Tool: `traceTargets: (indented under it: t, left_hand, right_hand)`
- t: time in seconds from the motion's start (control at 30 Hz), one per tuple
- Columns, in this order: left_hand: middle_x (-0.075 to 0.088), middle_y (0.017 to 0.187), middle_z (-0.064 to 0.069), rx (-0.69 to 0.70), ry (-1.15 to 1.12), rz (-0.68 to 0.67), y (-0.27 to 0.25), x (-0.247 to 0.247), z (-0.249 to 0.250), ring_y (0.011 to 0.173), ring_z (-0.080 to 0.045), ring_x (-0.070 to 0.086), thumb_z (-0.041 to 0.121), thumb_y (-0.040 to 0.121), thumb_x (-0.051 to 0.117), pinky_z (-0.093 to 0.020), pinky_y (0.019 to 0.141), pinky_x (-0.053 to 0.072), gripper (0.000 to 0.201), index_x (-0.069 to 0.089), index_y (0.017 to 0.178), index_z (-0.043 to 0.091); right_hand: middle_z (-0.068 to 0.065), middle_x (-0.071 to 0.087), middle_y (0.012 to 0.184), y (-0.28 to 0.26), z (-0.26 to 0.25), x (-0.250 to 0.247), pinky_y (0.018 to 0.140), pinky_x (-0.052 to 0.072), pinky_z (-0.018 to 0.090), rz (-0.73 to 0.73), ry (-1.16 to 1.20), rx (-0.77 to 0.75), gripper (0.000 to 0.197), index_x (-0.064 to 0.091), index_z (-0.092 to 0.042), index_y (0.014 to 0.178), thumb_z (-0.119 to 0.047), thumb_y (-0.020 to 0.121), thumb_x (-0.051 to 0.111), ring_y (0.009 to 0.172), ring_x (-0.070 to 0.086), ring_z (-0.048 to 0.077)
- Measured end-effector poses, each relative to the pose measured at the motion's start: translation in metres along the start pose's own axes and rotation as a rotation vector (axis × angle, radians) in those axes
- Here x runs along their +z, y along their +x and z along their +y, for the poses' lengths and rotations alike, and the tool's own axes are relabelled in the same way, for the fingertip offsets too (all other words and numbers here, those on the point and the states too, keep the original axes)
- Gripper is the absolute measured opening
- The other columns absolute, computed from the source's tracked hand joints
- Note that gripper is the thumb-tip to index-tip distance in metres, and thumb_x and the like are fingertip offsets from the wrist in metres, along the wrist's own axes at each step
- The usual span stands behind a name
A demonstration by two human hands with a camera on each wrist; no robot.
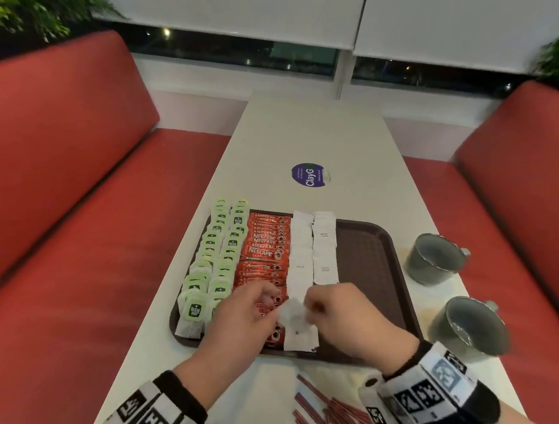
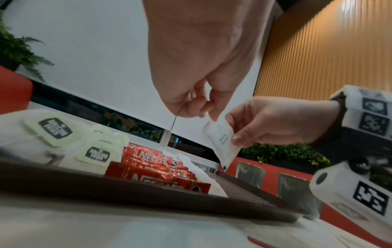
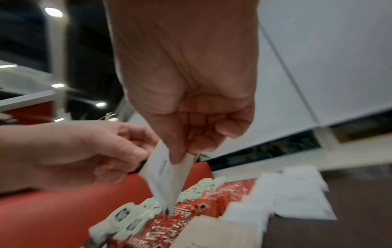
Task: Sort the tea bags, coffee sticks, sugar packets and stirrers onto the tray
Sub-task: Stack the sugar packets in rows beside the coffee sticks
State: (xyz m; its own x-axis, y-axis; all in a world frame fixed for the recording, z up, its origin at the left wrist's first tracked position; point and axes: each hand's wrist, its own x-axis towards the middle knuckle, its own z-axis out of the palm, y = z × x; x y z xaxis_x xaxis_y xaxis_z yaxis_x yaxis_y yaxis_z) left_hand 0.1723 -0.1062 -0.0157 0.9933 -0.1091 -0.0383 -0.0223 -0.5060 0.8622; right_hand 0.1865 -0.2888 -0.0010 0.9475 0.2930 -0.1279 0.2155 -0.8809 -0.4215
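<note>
Held sugar packet: a white paper sachet with small dark print, lifted above the near end of the tray, tilted, its lower corner pointing down. Blurred in the head view.
Left hand: fingers curled, thumb and fingertips pinching the packet's upper edge.
Right hand: also curled, thumb and forefinger pinching the same packet from its other side. The two hands meet over the packet.
Tray: dark brown, textured, lying on the table directly beneath and beyond both hands.
Sugar packets on tray: white, laid in two overlapping columns running away from the hands; the near end of the left column lies right under the held packet.
Coffee sticks: red Nescafé sachets in an overlapping column, just left of the sugar columns, partly under the left hand.
Tea bags: green-tagged, in two overlapping columns beyond and left of the left hand, at the tray's left edge.
Bare tray floor: on the side of the right hand, past the sugar.
Stirrers: thin red sticks scattered loose on the table, nearer than the hands, between the two wrists.
Mugs: two grey ones lying on their sides on the table, right of the right hand, off the tray.
Table: pale, long, with a round purple sticker well beyond the tray.
Benches: red upholstered seats on both sides.
</note>
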Motion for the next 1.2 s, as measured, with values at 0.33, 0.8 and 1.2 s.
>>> traceTargets:
  t: [0.33,0.8,1.2]
  left_hand:
    - [0.053,0.055,0.016,-0.058,-0.104,0.058,-0.02,-0.018,-0.027,0.049,-0.002,0.043,0.016,0.085,0.068,-0.011,0.05,0.038,0.017,0.062,0.087,0.031]
    - [0.036,0.041,0.008,-0.127,-0.091,0.038,-0.035,-0.021,-0.028,0.038,-0.005,0.034,0.017,0.086,0.068,-0.014,0.042,0.029,0.009,0.063,0.089,0.025]
    - [0.064,0.083,0.007,-0.011,0.018,-0.188,-0.055,0.018,0.0,0.073,-0.011,0.056,0.016,0.085,0.068,-0.017,0.068,0.043,0.015,0.064,0.082,0.03]
  right_hand:
    - [0.009,0.061,0.065,0.054,0.084,0.012,0.046,0.03,0.025,-0.067,0.629,0.816,0.017,0.055,-0.009,0.072,-0.007,0.086,0.064,0.069,0.054,0.023]
    - [0.004,0.058,0.055,0.058,0.044,-0.01,0.059,0.05,0.026,-0.16,0.033,0.657,0.031,0.053,-0.008,0.071,-0.031,0.089,0.062,0.047,0.055,0.018]
    - [-0.009,0.065,0.083,-0.177,0.055,-0.04,0.059,0.046,0.021,0.044,0.2,0.535,0.014,0.062,-0.029,0.088,-0.029,0.08,0.074,0.07,0.059,0.009]
